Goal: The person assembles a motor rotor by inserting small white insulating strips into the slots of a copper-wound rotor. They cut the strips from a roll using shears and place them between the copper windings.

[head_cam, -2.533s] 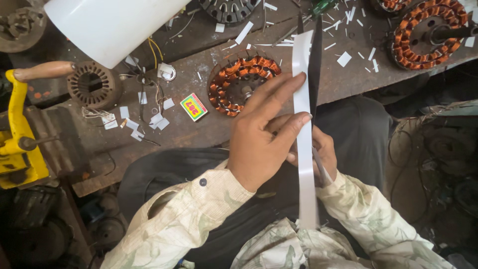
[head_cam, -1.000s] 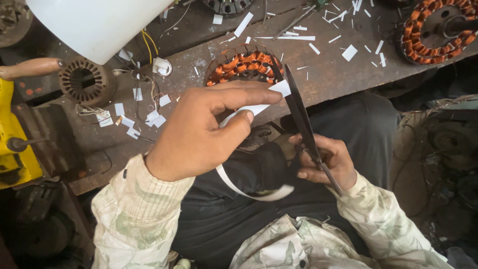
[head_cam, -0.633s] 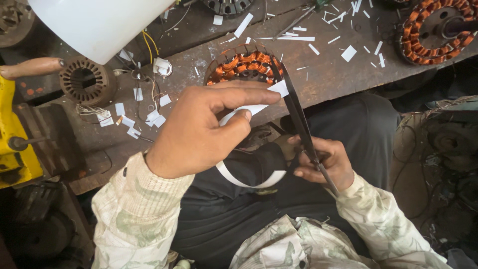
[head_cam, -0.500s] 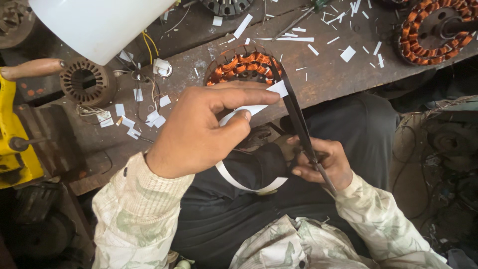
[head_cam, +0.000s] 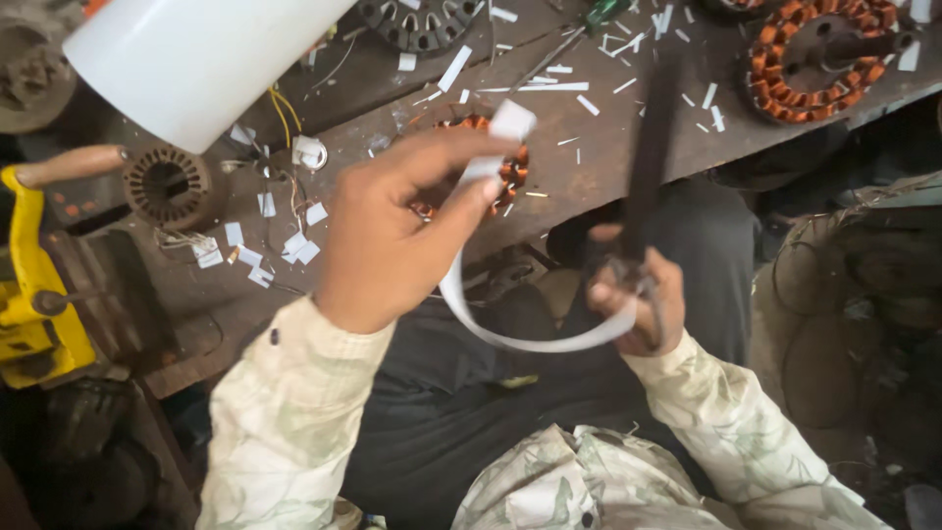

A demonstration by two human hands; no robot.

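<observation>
My left hand [head_cam: 392, 236] is raised over the bench edge, pinching one end of a long white paper strip [head_cam: 510, 339] between thumb and fingers. The strip curves down in a loop to my right hand [head_cam: 638, 304], which grips the handles of dark scissors [head_cam: 648, 147] with the blades pointing up and away. The strip's far end seems tucked under that hand's fingers. A copper-wound stator [head_cam: 471, 162] lies on the wooden bench [head_cam: 589, 167] behind my left hand, partly hidden by it.
A large white cylinder [head_cam: 196, 59] hangs at the upper left. A second copper-wound stator [head_cam: 819, 49], a bare steel stator core [head_cam: 167, 186], a dark slotted disc [head_cam: 422, 20] and several white paper scraps lie on the bench. A yellow tool [head_cam: 34, 294] stands at the left.
My left hand has lifted the strip's end higher. My right hand has swung the scissors more upright and to the right, and the strip's loop now stretches wider between the hands.
</observation>
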